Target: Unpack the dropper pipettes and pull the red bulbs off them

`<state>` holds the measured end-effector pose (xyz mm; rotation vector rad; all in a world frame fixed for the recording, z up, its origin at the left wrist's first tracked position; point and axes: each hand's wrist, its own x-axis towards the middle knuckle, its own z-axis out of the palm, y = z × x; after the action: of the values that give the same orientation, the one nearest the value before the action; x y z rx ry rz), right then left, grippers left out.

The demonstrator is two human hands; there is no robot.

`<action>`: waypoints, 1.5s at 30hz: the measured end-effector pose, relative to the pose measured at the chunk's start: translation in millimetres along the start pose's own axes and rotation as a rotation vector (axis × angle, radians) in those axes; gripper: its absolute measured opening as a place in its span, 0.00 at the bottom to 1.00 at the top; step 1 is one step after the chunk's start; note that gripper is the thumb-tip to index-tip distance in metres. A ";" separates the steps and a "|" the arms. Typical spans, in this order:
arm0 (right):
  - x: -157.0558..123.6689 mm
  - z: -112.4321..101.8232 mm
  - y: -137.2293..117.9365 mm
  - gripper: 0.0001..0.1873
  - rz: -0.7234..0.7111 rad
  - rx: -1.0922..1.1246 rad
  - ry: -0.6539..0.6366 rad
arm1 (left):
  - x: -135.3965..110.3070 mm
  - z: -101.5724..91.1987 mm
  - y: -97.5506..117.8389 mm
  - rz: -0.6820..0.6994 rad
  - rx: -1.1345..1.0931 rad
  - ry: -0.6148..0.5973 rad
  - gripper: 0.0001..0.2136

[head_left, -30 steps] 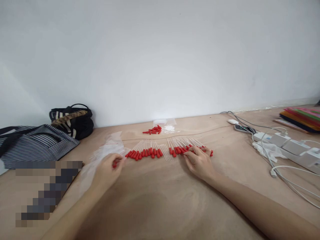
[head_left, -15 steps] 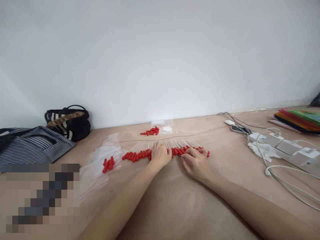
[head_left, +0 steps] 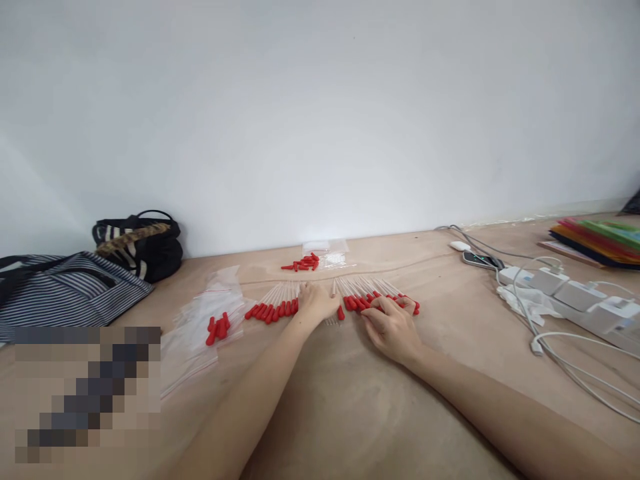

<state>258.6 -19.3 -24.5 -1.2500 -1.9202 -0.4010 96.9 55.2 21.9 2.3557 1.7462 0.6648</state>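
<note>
Two rows of thin pale sticks with red ends lie fanned on the tabletop [head_left: 320, 427], red ends toward the person.

Left to right, at the work: loose cluster of red pieces [head_left: 217, 329] on clear plastic bags [head_left: 197, 313]; then the left row [head_left: 273, 312]; then the left hand [head_left: 316, 303], palm down over the middle, fingers bent onto the sticks. Whether it pinches any, cannot tell; the back of the hand hides the fingertips. Bare stick ends [head_left: 332, 323] peep out beside it. Then the right row [head_left: 353, 303], with the right hand [head_left: 393, 323] on its red ends, fingers curled down; pinching or just resting, cannot tell.

Handling, my guess: sticks very light, stiff, slim enough to snap if bent, apt to roll; the thicker red ends look the surer hold, one at a time. Bags limp, likely slippery.

Around, left to right: striped bag [head_left: 80, 290], black bag [head_left: 163, 247]; small red pile [head_left: 306, 263] and small clear bag [head_left: 333, 257] beyond the rows; dark handheld device [head_left: 477, 259], crumpled tissue [head_left: 527, 303], white chargers [head_left: 575, 293], coloured sheets [head_left: 600, 237].

In the way: close neighbouring sticks, and the hands themselves. White cable [head_left: 590, 335] lies clear of the right forearm.
</note>
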 end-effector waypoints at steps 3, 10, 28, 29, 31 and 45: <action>-0.2 -0.1 -0.2 0.09 0.004 0.019 -0.009 | -16.8 -20.4 -6.8 0.009 0.022 0.052 0.11; -0.2 -8.0 -20.0 0.13 -0.170 0.080 0.026 | -89.5 -42.7 -32.4 0.471 -0.015 0.000 0.07; 0.1 8.7 -38.5 0.09 -0.411 0.159 -0.133 | -110.4 -14.6 -55.8 0.508 -0.122 0.011 0.07; 0.4 9.9 -39.5 0.10 -0.413 0.171 -0.137 | -110.3 -14.6 -56.3 0.510 -0.138 0.007 0.07; 1.2 10.4 -40.3 0.11 -0.421 0.182 -0.129 | -109.8 -16.0 -56.6 0.519 -0.166 0.001 0.08; 0.5 2.9 -23.4 0.15 -0.319 0.218 -0.186 | -103.2 -38.0 -68.3 0.317 -0.269 -0.021 0.12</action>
<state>236.7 -28.0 -22.4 -0.8661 -2.2642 -0.2329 -2.9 -25.2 3.7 2.4516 1.1952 0.8537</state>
